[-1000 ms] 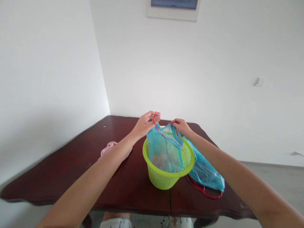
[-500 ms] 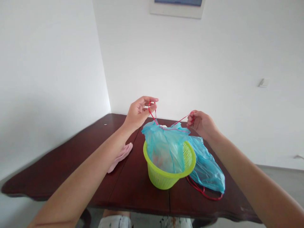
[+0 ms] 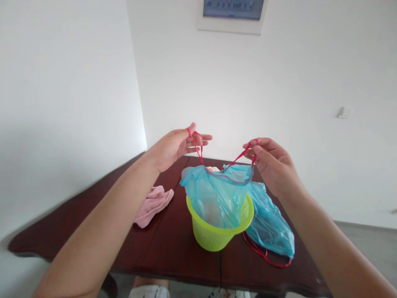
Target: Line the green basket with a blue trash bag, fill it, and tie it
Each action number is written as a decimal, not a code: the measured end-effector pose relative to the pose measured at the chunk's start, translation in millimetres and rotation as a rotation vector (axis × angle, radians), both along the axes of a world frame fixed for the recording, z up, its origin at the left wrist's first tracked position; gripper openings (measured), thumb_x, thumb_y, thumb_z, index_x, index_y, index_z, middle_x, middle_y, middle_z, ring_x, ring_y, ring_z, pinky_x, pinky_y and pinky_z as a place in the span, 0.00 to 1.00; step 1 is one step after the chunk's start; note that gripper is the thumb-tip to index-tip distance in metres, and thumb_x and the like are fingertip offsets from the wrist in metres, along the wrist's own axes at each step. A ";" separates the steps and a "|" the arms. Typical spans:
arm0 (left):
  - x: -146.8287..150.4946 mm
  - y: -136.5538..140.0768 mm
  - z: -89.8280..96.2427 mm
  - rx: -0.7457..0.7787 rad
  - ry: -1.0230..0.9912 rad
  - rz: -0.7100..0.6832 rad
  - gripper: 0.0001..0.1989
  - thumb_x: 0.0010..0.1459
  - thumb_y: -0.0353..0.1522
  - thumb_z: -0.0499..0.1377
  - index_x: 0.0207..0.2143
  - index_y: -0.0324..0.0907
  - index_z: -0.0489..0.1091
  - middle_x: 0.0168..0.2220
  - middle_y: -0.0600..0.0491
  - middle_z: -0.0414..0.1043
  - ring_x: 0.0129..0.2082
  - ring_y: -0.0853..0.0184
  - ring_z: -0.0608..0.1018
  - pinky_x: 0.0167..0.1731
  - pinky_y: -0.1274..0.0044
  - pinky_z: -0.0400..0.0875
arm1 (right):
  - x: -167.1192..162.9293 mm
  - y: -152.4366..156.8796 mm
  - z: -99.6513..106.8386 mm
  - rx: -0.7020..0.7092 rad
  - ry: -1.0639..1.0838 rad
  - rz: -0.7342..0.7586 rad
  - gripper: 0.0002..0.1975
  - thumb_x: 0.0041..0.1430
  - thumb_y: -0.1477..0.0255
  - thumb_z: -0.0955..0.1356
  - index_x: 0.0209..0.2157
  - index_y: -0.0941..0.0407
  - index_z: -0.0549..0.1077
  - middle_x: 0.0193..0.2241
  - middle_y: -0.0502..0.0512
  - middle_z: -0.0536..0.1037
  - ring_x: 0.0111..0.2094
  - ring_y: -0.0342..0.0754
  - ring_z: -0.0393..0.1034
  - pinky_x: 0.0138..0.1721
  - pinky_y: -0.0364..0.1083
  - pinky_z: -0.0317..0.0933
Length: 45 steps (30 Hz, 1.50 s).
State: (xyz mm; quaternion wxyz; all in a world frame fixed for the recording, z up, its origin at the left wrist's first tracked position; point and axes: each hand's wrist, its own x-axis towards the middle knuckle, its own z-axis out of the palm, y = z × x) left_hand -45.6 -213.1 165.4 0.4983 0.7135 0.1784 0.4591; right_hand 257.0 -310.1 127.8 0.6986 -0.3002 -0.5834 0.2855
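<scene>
A blue translucent drawstring bag point(image 3: 214, 196) stands up out of a lime-green plastic basket point(image 3: 211, 241), its lower part inside the rim. Something pale and crumpled shows behind its mouth, too hidden to name. The bag's red drawstring point(image 3: 238, 156) stretches up to both sides. My left hand point(image 3: 173, 148) has one loop hooked over its thumb and fingers, with the other fingers stretched out to the right. Pinched between the thumb and fingers of my right hand point(image 3: 274, 163) is the opposite loop. Both hands are above the basket's level.
To the right of the basket lies a second blue bag point(image 3: 273, 225) with its own red string on the dark wooden table point(image 3: 182, 252). A pink cloth point(image 3: 155, 203) rests on the left, partly behind my left forearm. White walls stand behind and left.
My left hand has turned, its thumb now raised in the loop and its fingers spread. My right hand has rotated and its loop is pulled wider. The bag's mouth has shifted slightly.
</scene>
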 end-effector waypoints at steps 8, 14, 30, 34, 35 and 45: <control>54.0 -36.3 -28.6 -0.226 -0.230 -0.236 0.18 0.75 0.46 0.65 0.54 0.41 0.80 0.46 0.50 0.84 0.22 0.73 0.74 0.26 0.76 0.73 | -38.1 -7.0 -16.1 0.099 -0.145 0.021 0.14 0.79 0.65 0.77 0.62 0.44 0.85 0.54 0.54 0.90 0.53 0.52 0.86 0.61 0.56 0.82; 53.7 -61.2 -36.2 0.083 -0.049 -0.169 0.28 0.74 0.53 0.73 0.61 0.43 0.75 0.35 0.57 0.74 0.28 0.71 0.71 0.28 0.79 0.66 | -46.7 -32.3 -20.3 0.229 -0.449 -0.060 0.25 0.84 0.69 0.71 0.76 0.41 0.78 0.66 0.59 0.87 0.60 0.58 0.86 0.67 0.64 0.82; 51.5 -43.4 -48.5 0.077 0.030 -0.281 0.34 0.81 0.60 0.60 0.36 0.41 0.80 0.22 0.61 0.51 0.21 0.71 0.54 0.23 0.75 0.49 | -32.7 -47.2 -13.4 0.039 -0.377 -0.060 0.14 0.82 0.57 0.76 0.62 0.44 0.83 0.51 0.57 0.89 0.48 0.54 0.87 0.49 0.54 0.82; 55.7 -47.3 -47.7 -0.020 0.007 -0.388 0.32 0.77 0.61 0.65 0.35 0.42 0.78 0.20 0.61 0.55 0.20 0.71 0.60 0.23 0.78 0.61 | -39.5 -39.0 -14.2 0.052 -0.442 -0.097 0.11 0.81 0.56 0.77 0.49 0.49 0.84 0.42 0.55 0.86 0.41 0.52 0.82 0.43 0.52 0.76; 56.2 -48.4 -47.8 -0.058 -0.009 -0.402 0.31 0.77 0.60 0.66 0.36 0.42 0.77 0.19 0.62 0.55 0.20 0.71 0.63 0.25 0.78 0.66 | -40.8 -38.8 -13.6 0.076 -0.447 -0.108 0.11 0.81 0.57 0.76 0.45 0.49 0.84 0.40 0.55 0.85 0.40 0.52 0.80 0.42 0.52 0.74; 59.7 -45.1 -53.6 -0.247 -0.159 -0.255 0.20 0.84 0.49 0.63 0.56 0.41 0.79 0.23 0.58 0.77 0.15 0.72 0.68 0.21 0.81 0.71 | -63.3 -50.5 -33.9 0.256 -0.436 -0.328 0.10 0.81 0.68 0.73 0.39 0.48 0.80 0.40 0.54 0.78 0.42 0.54 0.74 0.44 0.55 0.71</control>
